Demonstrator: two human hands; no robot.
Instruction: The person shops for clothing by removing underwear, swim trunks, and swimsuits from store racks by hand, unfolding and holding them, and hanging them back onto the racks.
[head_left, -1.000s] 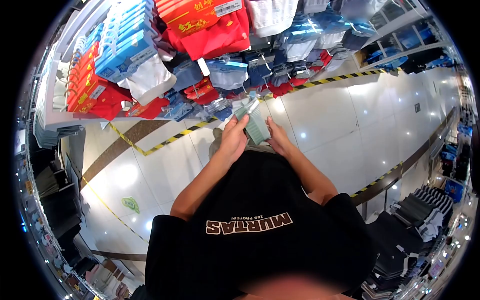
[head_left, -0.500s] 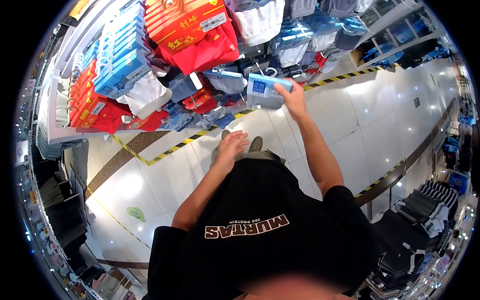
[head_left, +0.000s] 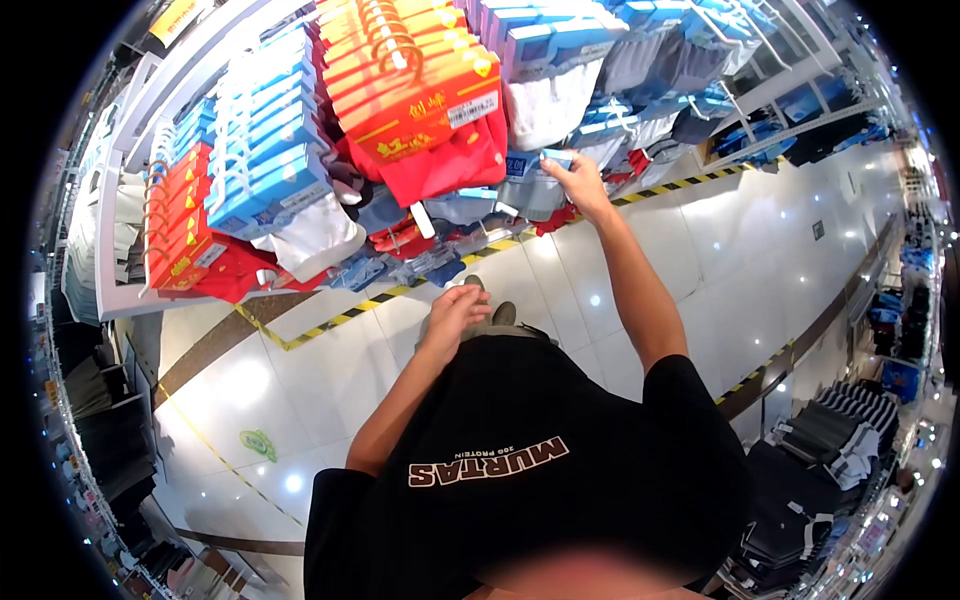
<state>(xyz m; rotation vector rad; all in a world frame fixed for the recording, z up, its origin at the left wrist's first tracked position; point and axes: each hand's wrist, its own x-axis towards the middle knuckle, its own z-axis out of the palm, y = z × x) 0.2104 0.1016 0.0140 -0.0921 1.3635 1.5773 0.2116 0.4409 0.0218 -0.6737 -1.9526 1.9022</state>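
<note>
Blue-and-white packaged garment (head_left: 533, 172), hung among a crowded clothing display rack, sits at the far centre of the scene with the person's right hand (head_left: 578, 186) gripping its right edge, fingers curled around a corner of the blue card header while the arm stretches forward and up from the body. Whether the pack hangs on a hook or is borne by the hand alone cannot be told. The left hand (head_left: 455, 310) hovers lower and nearer, in front of the waist, fingers loosely bent and holding nothing, well apart from the pack. Just left of the gripped pack hangs a bundle of orange-red boxed sets with gold lettering (head_left: 425, 95), a red cloth drooping beneath it. Further left, rows of light-blue card packs on white hangers (head_left: 265, 130) fill the rack, and beyond them, at the far left, a stack of red-and-orange packs (head_left: 185, 235). More blue packs (head_left: 660, 50) crowd the rack to the right of the hand. Below, a glossy white tiled floor (head_left: 700, 250) carries a yellow-and-black hazard tape line (head_left: 330, 322) along the foot of the display. The person wears a black T-shirt with white lettering (head_left: 520, 470). Folded dark garments on a low shelf (head_left: 830, 440) lie at the near right.
</note>
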